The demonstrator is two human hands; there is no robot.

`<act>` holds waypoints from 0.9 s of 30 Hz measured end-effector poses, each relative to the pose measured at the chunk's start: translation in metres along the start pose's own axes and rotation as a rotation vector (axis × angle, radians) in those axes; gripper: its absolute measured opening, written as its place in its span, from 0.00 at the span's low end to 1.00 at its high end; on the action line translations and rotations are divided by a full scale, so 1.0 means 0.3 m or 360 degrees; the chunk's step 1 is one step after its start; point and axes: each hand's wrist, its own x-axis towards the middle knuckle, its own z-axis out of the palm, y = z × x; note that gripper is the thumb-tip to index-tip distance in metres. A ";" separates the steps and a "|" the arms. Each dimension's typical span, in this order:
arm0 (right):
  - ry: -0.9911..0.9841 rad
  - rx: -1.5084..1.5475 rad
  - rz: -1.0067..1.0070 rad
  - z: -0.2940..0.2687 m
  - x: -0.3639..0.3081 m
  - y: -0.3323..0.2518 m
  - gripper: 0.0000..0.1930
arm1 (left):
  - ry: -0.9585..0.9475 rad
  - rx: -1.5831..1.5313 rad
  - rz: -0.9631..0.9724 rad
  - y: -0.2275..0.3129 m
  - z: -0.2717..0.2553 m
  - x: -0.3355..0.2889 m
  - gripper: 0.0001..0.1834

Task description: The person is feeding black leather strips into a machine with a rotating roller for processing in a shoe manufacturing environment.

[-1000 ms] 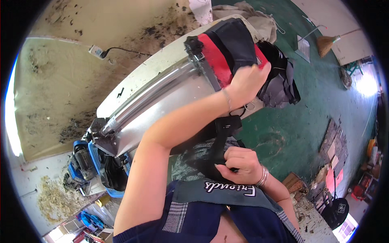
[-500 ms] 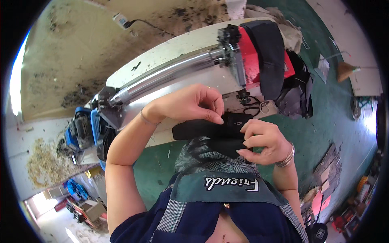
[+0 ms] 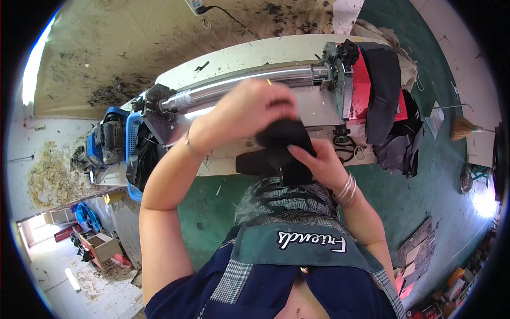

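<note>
1. Material: I locate a black flexible piece (image 3: 295,154) between the two hands, directly at the right fingers and above the checked apron (image 3: 287,203).
2. Right hand (image 3: 325,164): I observe the fingers gripping the piece. The thumb lies across its near face; the remaining fingers are mostly hidden behind it.
3. Left hand (image 3: 255,109): I observe bent fingers at the upper edge of the piece. Motion blurs them; I cannot tell whether they are closed on it.
4. Black flap (image 3: 255,162): it extends below the left fingers. I cannot tell whether it belongs to the same piece.
5. Metal roller (image 3: 223,90): it lies beyond the left fingers, between two dark end brackets.
6. Red housing (image 3: 361,90): it stands beyond and to the right of the right fingers. A dark sheet (image 3: 383,90) drapes over it.
7. Blue basket (image 3: 132,130): it sits well left of the left fingers and contains black material (image 3: 144,159).
</note>
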 end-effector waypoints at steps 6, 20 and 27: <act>0.0040 0.0716 0.0628 0.006 0.162 0.147 0.13 | 0.0086 0.0893 -0.0507 -0.409 0.148 0.141 0.32; -0.0385 -0.1816 -0.0141 0.094 0.212 0.428 0.21 | -0.0055 0.0699 -0.0279 -0.240 0.025 0.085 0.14; -0.0338 -0.2259 -0.0425 0.135 0.396 0.698 0.16 | 0.0297 0.0442 0.0041 -0.071 -0.257 0.120 0.15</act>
